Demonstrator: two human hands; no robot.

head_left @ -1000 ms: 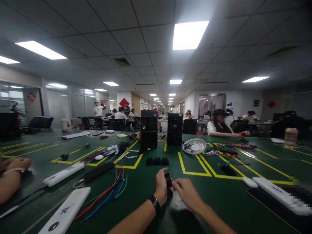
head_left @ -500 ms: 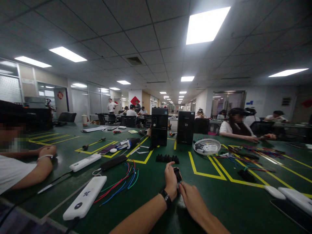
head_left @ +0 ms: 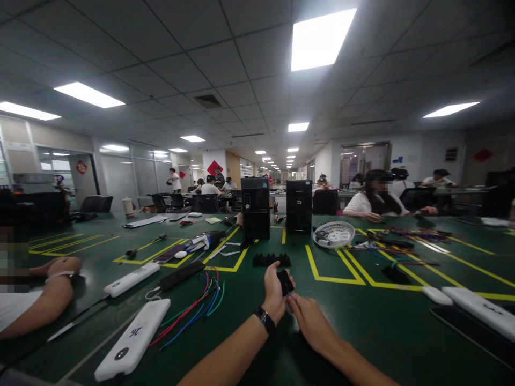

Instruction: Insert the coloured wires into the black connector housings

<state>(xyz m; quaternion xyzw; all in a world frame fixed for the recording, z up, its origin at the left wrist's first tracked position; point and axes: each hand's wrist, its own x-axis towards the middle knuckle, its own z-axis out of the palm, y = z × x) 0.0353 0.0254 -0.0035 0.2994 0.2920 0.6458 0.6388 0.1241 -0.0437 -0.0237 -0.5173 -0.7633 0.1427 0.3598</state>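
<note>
My left hand [head_left: 274, 292], with a dark band on its wrist, is wrapped round a small black block [head_left: 285, 281]. Close against its lower end, my right hand [head_left: 308, 316] is closed in a pinch; a trace of blue shows at its fingertips, too small to name. Just beyond the hands a black strip with a toothed top [head_left: 271, 260] lies on the green table [head_left: 241, 332]. Left of the hands are several loose red, blue and green wires [head_left: 193, 311].
Two black computer towers [head_left: 299, 206] stand ahead. A white basket [head_left: 333, 235] is right of them. White power banks [head_left: 132, 338] lie left and right, with a dark phone [head_left: 470, 332] at right. A co-worker's arm [head_left: 52, 295] rests at left; another person sits across the table.
The view has shifted slightly to the right. My hands stay together, and the black block has tipped so that more of its face shows.
</note>
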